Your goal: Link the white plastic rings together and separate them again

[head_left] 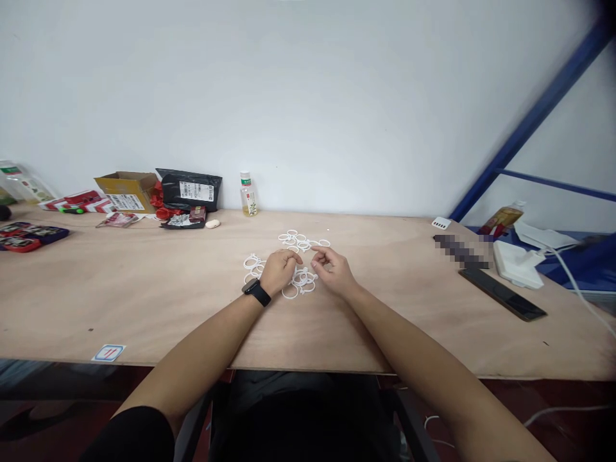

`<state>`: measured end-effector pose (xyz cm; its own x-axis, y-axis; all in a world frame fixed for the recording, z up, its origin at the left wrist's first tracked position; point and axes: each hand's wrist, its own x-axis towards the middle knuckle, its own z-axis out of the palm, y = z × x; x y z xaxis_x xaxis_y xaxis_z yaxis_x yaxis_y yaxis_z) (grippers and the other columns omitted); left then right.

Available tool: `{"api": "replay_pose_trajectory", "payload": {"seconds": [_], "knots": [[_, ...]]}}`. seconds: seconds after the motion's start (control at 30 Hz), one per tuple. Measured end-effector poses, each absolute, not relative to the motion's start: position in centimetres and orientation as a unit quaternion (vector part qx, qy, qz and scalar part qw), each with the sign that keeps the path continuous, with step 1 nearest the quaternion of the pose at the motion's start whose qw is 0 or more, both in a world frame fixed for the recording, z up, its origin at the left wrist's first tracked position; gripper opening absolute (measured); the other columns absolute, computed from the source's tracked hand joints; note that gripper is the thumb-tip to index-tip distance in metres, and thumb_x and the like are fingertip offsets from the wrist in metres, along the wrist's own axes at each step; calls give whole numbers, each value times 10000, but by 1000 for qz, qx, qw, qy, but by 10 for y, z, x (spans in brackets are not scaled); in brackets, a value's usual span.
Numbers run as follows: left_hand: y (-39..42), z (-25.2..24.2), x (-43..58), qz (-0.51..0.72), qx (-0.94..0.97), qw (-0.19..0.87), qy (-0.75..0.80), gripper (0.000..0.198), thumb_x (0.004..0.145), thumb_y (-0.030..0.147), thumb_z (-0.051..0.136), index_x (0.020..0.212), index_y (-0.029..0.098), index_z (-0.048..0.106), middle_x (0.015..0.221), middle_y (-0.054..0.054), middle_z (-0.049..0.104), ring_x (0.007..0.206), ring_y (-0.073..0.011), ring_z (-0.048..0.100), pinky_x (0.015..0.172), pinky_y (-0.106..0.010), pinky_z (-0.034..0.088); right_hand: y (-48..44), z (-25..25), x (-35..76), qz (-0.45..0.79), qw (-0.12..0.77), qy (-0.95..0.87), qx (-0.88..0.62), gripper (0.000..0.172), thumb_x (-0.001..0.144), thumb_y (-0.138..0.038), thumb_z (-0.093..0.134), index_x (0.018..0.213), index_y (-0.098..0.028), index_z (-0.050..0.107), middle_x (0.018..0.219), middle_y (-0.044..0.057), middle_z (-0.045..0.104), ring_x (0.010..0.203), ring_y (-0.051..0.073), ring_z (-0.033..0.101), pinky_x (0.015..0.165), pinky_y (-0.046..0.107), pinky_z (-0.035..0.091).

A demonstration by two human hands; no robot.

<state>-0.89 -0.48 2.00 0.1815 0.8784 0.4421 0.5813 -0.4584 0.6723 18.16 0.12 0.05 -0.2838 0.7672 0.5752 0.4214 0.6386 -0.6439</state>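
White rings [304,279] lie between left grip [280,271] and right grip [335,271].

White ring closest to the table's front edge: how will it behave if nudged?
The white ring has a thin band and open middle, so it's probably light. It appears to lie flat, so it should slide rather than roll. Other white rings crowd close beside it, so it might snag or drag one.

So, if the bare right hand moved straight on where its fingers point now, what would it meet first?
The right hand would probably meet the thin, white, plastic-looking rings in the far cluster just ahead, though depth is unclear.
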Motion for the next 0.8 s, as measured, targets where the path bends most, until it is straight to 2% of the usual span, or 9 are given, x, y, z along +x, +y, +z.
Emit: {"api": "replay_pose_trajectory", "payload": {"seconds": [0.1,0.17,0.23,0.33,0.43,0.53,0.67,0.73,0.8], "knots": [[-6,20,-10,395,748,195,496,336,781,147,364,816,189,695,832,-13,715,810,-174,640,826,-292,490,28,-9,199,131,408,-764,-483,409,861,-230,504,1266,-186,543,1070,74,644,766,153,607,804,332,501],[-7,20,-10,373,759,192,497,338,789,157,369,860,194,697,829,-7,718,788,-170,642,807,-287,486,46,-15,210,102,349,-757,-543,467,843,-175,486,1309,-160,516,1256,122,578,991,207,603,932,368,458],[-7,20,-9,348,777,178,492,323,799,171,383,870,203,697,832,-6,722,794,-172,641,803,-289,478,61,-19,216,91,302,-762,-566,528,841,-149,466,1369,-121,457,1385,149,485,1227,246,492,1035,377,389],[-6,20,-8,303,803,146,493,288,812,193,413,840,208,699,873,-20,724,858,-189,633,841,-316,456,73,-20,215,87,241,-785,-564,574,858,-139,444,1429,-117,382,1450,153,422,1302,264,426,1058,384,364],[-7,19,-7,264,811,116,509,266,808,199,445,824,212,711,971,-35,715,966,-224,603,911,-381,414,73,-20,209,72,202,-788,-578,509,881,-171,455,1389,-189,451,1350,136,524,1164,277,542,954,385,434],[-7,17,-6,252,806,108,525,266,806,199,466,871,226,722,1040,-39,699,1027,-247,575,946,-430,376,67,-19,207,65,209,-774,-594,396,884,-203,487,1271,-210,564,1192,126,604,1012,254,604,859,355,463],[-6,12,-7,278,793,94,535,278,827,257,518,1049,242,684,1134,-54,660,1089,-258,545,970,-444,355,58,-15,208,114,321,-770,-539,273,863,-224,521,1102,-179,645,1064,99,636,945,202,599,846,321,458],[-5,11,-8,303,782,85,539,320,856,313,527,1150,244,633,1198,-63,630,1123,-258,531,982,-440,349,53,-13,205,195,395,-744,-502,251,858,-291,524,1034,-173,657,921,64,652,794,171,599,740,300,477],[-4,10,-8,316,773,81,543,356,885,373,518,1206,239,593,1232,-74,612,1133,-257,527,987,-432,345,46,-9,197,316,434,-700,-471,294,842,-381,536,1017,-171,646,690,3,605,578,134,534,566,260,445]]}}
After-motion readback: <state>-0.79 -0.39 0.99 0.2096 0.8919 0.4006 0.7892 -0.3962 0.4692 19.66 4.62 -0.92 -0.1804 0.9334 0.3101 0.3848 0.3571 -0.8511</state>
